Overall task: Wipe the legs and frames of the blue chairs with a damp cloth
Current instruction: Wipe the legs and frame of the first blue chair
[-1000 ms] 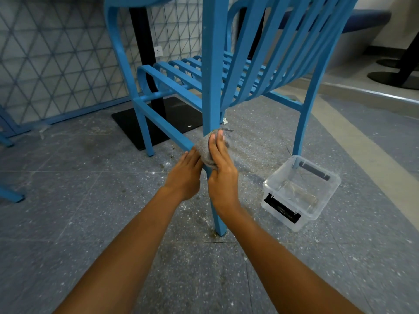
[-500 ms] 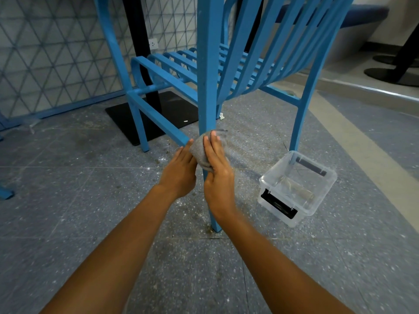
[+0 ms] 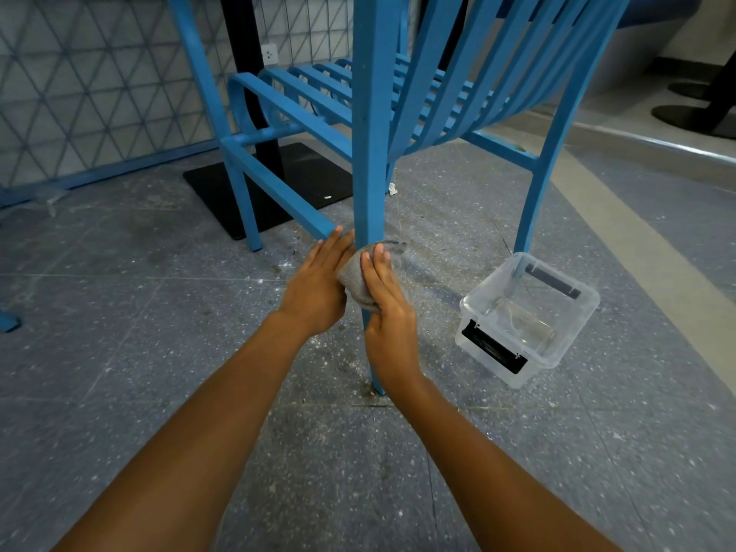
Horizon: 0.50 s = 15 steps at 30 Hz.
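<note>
A blue metal chair point(image 3: 372, 113) with a slatted seat stands on the floor right in front of me. Its near leg point(image 3: 370, 201) runs down the middle of the view. A grey cloth point(image 3: 354, 278) is wrapped around that leg at about mid height. My left hand point(image 3: 318, 284) presses the cloth from the left, with its fingertips by the low side rail point(image 3: 278, 193). My right hand point(image 3: 388, 308) clasps the cloth and leg from the right. The leg behind the cloth is hidden.
A clear plastic tub point(image 3: 525, 316) with black clips sits on the floor to the right, beside the chair's right leg point(image 3: 537, 201). A black table base point(image 3: 275, 185) and post stand behind the chair. A patterned wall is at left, a raised step at right.
Both hands and the cloth stay clasped on the near leg at about the same height. The view has shifted slightly, with the chair leg now nearer.
</note>
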Each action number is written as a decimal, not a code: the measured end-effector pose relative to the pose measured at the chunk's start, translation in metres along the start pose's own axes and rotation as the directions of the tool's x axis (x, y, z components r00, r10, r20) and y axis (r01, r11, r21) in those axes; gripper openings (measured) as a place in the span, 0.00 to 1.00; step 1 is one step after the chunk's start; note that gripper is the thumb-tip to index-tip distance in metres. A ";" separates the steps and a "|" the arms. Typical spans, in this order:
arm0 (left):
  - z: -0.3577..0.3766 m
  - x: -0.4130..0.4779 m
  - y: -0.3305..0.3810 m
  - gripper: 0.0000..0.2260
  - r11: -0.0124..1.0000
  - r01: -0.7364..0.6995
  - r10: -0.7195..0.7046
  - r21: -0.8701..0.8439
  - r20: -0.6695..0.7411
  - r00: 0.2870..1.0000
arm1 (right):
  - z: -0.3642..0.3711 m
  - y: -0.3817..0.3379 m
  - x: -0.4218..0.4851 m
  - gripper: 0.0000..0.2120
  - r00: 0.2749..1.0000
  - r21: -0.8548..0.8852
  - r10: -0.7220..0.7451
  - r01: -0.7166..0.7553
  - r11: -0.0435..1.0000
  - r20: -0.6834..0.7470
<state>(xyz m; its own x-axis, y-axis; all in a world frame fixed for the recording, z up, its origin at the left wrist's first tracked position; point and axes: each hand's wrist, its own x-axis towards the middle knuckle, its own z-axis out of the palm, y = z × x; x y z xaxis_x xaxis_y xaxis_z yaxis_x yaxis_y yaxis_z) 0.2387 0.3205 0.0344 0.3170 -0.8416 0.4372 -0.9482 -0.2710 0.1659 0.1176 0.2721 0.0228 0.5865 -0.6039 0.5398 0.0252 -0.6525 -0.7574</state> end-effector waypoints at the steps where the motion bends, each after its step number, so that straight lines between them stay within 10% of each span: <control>1: 0.000 0.000 0.000 0.31 1.000 -0.004 0.004 -0.004 -0.005 1.000 | -0.002 0.001 -0.002 0.32 1.000 0.005 0.010 -0.010 1.000 0.014; 15: 0.007 -0.002 -0.001 0.30 1.000 -0.003 0.003 0.025 -0.012 1.000 | 0.007 0.010 -0.014 0.34 0.997 0.042 0.075 -0.074 0.996 -0.029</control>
<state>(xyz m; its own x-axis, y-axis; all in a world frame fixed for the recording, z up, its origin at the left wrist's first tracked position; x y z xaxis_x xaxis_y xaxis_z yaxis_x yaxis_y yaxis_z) 0.2386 0.3185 0.0271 0.3145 -0.8365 0.4487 -0.9492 -0.2802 0.1429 0.1151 0.2768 0.0048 0.5626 -0.6644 0.4919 0.0158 -0.5863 -0.8100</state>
